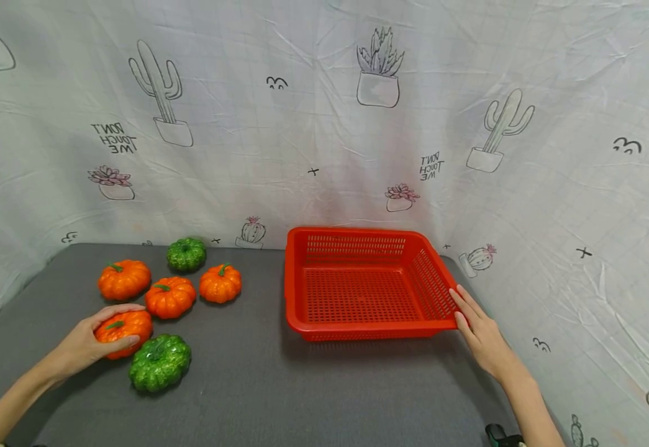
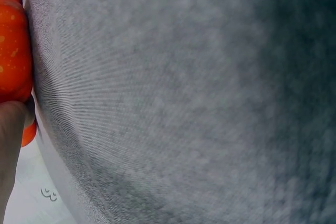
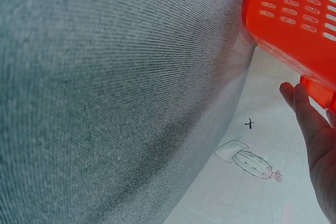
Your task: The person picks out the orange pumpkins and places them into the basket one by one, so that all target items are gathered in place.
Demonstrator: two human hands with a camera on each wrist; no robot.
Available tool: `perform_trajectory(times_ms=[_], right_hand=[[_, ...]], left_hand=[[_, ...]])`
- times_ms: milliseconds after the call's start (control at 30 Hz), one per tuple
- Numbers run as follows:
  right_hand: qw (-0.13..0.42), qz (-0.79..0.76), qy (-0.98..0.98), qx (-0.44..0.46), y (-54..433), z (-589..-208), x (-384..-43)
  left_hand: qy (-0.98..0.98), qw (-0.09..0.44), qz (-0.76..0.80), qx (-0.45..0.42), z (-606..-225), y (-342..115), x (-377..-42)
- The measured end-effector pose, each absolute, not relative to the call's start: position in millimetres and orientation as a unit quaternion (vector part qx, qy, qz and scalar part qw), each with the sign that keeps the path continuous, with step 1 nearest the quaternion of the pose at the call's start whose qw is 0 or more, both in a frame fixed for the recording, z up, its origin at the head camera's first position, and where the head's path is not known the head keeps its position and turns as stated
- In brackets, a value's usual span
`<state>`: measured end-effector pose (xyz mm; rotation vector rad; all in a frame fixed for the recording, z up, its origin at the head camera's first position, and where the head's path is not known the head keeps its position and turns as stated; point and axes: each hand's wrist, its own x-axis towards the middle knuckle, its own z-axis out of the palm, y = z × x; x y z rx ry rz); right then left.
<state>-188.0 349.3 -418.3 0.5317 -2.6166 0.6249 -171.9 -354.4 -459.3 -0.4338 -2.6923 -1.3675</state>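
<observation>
In the head view my left hand grips an orange pumpkin, fingers over its far side and thumb across its near side. That pumpkin shows at the left edge of the left wrist view. A green pumpkin lies just right of it, and more orange pumpkins stand behind. My right hand rests with nearly straight fingers on the right rim of a red plastic basket. In the right wrist view the fingers lie along the rim's outside.
Further back on the grey table are another green pumpkin, an orange pumpkin at the left and another orange pumpkin. A white cactus-print cloth hangs behind and beside the table. A dark object shows by the right forearm.
</observation>
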Motion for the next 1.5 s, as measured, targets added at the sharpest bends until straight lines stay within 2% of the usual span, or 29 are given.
perform_trajectory(times_ms=[867, 1233, 1500], right_hand=[[0.227, 0.259, -0.919, 0.195, 349.6, -427.2, -189.6], [0.222, 0.253, -0.922, 0.19, 350.1, -427.1, -190.0], [0.223, 0.257, -0.92, 0.192, 348.3, -425.7, -189.2]], left_hand=[[-0.879, 0.066, -0.453, -0.134, -459.8, -351.4, -170.6], [-0.883, 0.081, -0.457, -0.07, -414.2, -342.3, -172.2], [-0.86, 0.052, -0.502, -0.073, -372.4, -298.9, -178.6]])
